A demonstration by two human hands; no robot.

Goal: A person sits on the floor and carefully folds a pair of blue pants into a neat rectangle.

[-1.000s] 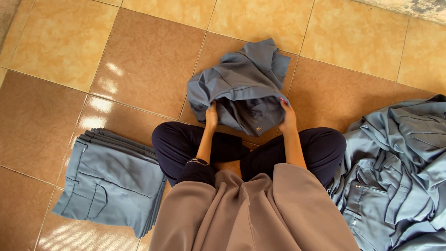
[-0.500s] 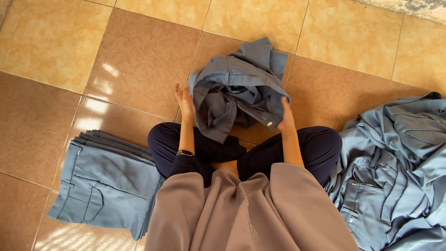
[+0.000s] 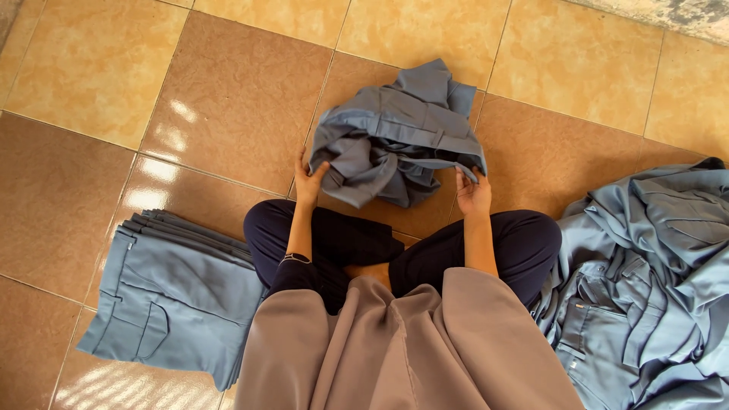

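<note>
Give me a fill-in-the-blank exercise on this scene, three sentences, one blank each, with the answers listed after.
1. Both hands, the left hand and the right hand, grip one crumpled pair of grey-blue ____ on the tiled floor.
2. The neatly folded stack lies on the person's ____ side.
3. The loose heap of clothes lies on the person's ____ side.

Missing words: trousers; left; right
</note>
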